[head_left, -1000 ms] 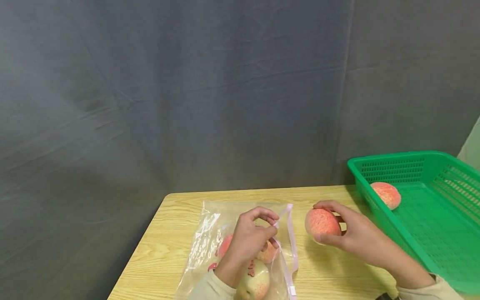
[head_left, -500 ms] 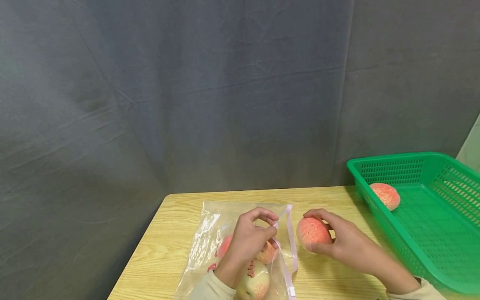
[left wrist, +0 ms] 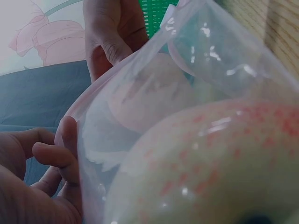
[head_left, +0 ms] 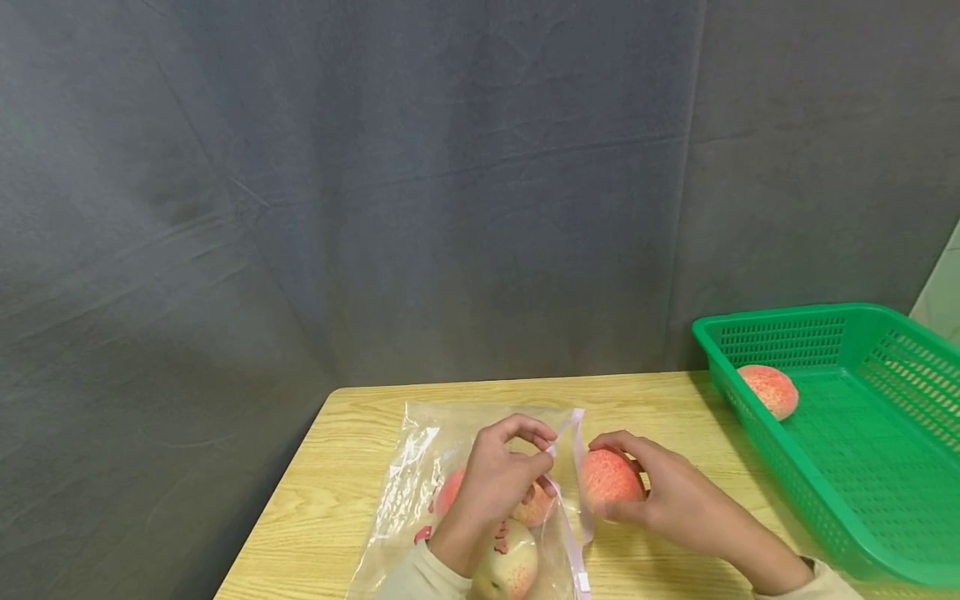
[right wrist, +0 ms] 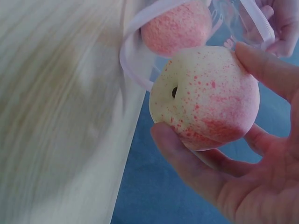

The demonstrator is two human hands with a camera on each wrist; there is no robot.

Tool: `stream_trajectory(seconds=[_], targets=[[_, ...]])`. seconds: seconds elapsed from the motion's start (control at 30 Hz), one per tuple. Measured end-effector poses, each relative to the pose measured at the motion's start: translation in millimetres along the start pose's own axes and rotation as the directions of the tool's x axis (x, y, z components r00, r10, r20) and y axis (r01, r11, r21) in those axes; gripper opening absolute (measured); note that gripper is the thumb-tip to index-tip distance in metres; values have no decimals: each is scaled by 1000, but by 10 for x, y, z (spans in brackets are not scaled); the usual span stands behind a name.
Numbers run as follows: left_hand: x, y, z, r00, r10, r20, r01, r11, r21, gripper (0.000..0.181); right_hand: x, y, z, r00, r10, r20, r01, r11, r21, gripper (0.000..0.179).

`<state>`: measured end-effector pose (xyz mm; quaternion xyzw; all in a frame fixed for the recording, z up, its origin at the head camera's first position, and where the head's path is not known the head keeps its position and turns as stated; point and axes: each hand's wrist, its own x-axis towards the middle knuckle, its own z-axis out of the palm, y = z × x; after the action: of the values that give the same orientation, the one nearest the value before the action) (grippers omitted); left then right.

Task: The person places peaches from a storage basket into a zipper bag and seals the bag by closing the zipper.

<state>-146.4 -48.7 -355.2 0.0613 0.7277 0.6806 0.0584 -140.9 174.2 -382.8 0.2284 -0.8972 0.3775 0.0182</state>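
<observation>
One peach [head_left: 609,480] is gripped by the right fingers [head_left: 627,510]; if the left fingers [head_left: 537,463], pinching the bag rim [head_left: 575,557], slip, it may collapse.

cream-and-pink peach [head_left: 611,479] flecked red at the head view's five o'clock, lilac-edged clear bag [head_left: 408,492] at six, green slotted basket [head_left: 843,446] at four, slate-grey curtain [head_left: 480,208] at twelve.
</observation>
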Motion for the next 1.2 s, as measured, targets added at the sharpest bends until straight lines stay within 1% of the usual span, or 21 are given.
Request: stream_trajectory(seconds=[0.3, 0.5, 0.6, 0.7, 0.87, 0.97, 1.13, 1.2], targets=[[0, -2, 1, 1000, 4, 17, -4, 1000, -2, 23, 10, -33, 142, 1000, -11, 13, 11, 1000, -8, 57], [0, -9, 4, 1000, 6, 20, -6, 1000, 1, 22, 18, -61, 208, 999, -35, 18, 35, 999, 26, 59], [-2, -18, 8, 1000, 0, 17, 0, 1000, -4, 22, 23, -48, 244, 999, -47, 21, 47, 999, 4, 63], [-5, -32, 14, 1000, -5, 12, 5, 1000, -8, 22, 26, -19, 281, 998, -44, 52, 44, 999, -12, 67], [-9, -40, 21, 1000, -6, 4, 6, 1000, -6, 21, 31, 15, 300, 995, -30, 96, 29, 999, 14, 68], [-7, -40, 22, 1000, -5, 5, 5, 1000, -7, 21, 28, 26, 286, 994, -38, 106, 36, 999, 26, 70], [-4, -34, 22, 1000, -2, 8, 2, 1000, -10, 22, 16, 55, 229, 986, -49, 158, 35, 996, 86, 71], [-4, -33, 21, 1000, -1, 11, 1, 1000, -15, 22, 10, 67, 203, 984, -47, 170, 34, 996, 82, 71]])
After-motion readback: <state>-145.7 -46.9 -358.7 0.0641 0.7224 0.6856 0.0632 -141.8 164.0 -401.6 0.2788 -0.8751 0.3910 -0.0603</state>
